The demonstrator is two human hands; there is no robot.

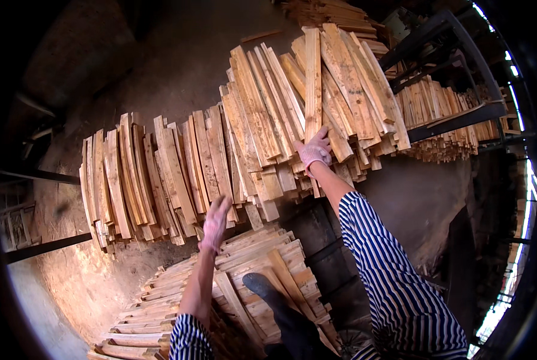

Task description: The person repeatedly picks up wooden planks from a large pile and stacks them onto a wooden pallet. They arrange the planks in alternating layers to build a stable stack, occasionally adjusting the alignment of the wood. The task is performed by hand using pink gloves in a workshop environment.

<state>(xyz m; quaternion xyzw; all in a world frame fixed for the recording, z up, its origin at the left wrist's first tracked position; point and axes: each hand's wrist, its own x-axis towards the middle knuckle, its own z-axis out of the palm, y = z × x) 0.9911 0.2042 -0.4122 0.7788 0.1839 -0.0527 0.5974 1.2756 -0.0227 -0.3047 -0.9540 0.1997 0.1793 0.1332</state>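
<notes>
My right hand (315, 151), in a thin pale glove, grips the lower end of a long wooden plank (313, 78) that lies on top of the tall right-hand part of a plank stack. Its thumb is on the left edge and its fingers are on the right. My left hand (216, 221), also gloved and slightly blurred, has its fingers stretched out with no plank in it. It hovers at the near ends of the lower planks (178, 174) in the stack's left part.
Below my hands lies another pile of planks (262, 264), with my dark boot (261, 285) over it. Dark metal bars (454, 120) frame the right side, beside more stacked planks (436, 114). A metal bar (49, 248) juts out at the left. Further wood (334, 15) lies at the back.
</notes>
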